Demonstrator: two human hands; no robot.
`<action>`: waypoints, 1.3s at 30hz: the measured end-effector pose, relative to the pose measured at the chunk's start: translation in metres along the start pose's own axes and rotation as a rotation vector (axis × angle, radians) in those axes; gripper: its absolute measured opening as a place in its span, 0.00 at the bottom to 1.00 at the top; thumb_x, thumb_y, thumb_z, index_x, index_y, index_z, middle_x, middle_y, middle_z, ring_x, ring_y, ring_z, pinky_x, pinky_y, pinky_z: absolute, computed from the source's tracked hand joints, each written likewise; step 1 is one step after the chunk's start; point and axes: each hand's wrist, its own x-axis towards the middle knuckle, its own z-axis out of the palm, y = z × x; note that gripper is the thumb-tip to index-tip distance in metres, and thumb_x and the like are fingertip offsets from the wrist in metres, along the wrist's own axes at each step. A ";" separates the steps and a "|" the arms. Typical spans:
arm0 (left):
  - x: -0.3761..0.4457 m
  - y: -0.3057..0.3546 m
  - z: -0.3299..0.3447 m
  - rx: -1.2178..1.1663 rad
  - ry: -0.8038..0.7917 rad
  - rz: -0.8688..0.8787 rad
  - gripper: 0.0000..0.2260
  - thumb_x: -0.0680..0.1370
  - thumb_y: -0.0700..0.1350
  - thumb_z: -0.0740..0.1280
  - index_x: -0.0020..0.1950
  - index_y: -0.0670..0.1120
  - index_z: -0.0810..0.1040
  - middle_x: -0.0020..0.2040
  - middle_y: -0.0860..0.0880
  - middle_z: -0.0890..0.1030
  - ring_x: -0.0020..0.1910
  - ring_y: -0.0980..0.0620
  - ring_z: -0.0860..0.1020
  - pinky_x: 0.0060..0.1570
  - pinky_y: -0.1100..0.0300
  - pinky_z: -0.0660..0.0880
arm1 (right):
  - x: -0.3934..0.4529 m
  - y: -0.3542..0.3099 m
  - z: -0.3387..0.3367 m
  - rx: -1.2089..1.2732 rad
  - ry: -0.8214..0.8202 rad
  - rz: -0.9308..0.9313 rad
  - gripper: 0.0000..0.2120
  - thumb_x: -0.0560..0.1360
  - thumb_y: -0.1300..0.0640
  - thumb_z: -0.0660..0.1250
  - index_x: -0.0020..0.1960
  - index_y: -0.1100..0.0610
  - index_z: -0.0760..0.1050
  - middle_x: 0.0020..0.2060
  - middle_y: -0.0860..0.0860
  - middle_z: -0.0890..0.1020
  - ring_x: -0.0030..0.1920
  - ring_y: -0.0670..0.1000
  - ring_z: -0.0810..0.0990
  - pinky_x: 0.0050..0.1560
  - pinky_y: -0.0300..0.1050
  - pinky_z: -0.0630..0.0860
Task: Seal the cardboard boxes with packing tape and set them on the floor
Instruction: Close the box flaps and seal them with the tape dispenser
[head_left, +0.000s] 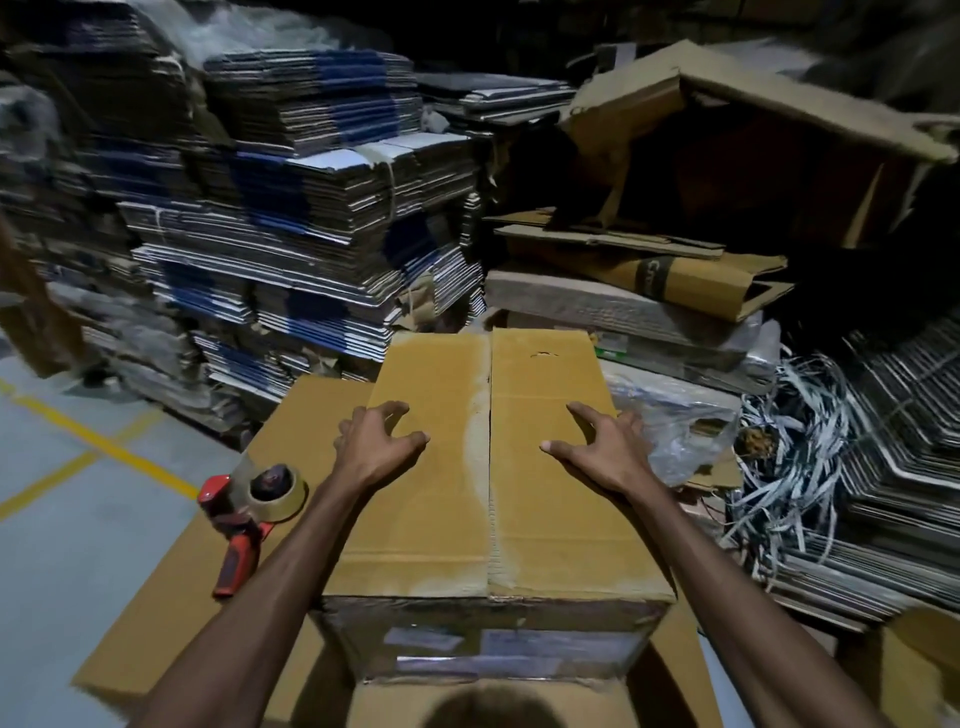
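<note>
A brown cardboard box (493, 499) stands in front of me on a larger flat cardboard surface (166, 587). Its two top flaps are folded down and meet at a centre seam that runs away from me. My left hand (376, 441) rests on the left flap with spread, slightly bent fingers. My right hand (602, 441) rests on the right flap the same way. A red tape dispenser (254, 514) with a roll of brown tape lies on the cardboard to the left of the box, apart from both hands. Old clear tape covers the box's near side.
Tall stacks of flattened cartons (291, 218) fill the back and left. A crumpled plastic bag (680, 431) and a tangle of strapping (789, 447) lie to the right. Grey floor with yellow lines (67, 441) is at the left. An open carton (748, 156) sits at the back right.
</note>
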 end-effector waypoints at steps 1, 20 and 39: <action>0.007 0.000 -0.001 0.007 0.002 0.007 0.37 0.64 0.75 0.67 0.70 0.61 0.76 0.65 0.46 0.79 0.61 0.40 0.77 0.63 0.39 0.74 | 0.006 -0.003 0.002 0.002 0.005 0.005 0.48 0.65 0.22 0.69 0.80 0.40 0.64 0.76 0.66 0.64 0.77 0.68 0.58 0.71 0.63 0.65; 0.116 -0.030 -0.027 0.103 -0.135 0.276 0.27 0.75 0.62 0.71 0.72 0.57 0.72 0.70 0.38 0.71 0.70 0.36 0.67 0.66 0.42 0.67 | 0.021 -0.061 0.051 -0.029 0.191 0.223 0.42 0.69 0.23 0.68 0.79 0.37 0.65 0.74 0.66 0.63 0.75 0.70 0.62 0.73 0.64 0.67; 0.005 -0.215 -0.057 -0.277 0.066 -0.217 0.09 0.80 0.47 0.70 0.60 0.50 0.78 0.60 0.41 0.82 0.59 0.38 0.80 0.53 0.52 0.75 | -0.018 -0.246 0.171 -0.337 -0.356 -0.871 0.51 0.70 0.30 0.74 0.84 0.41 0.52 0.83 0.52 0.53 0.82 0.52 0.49 0.78 0.64 0.43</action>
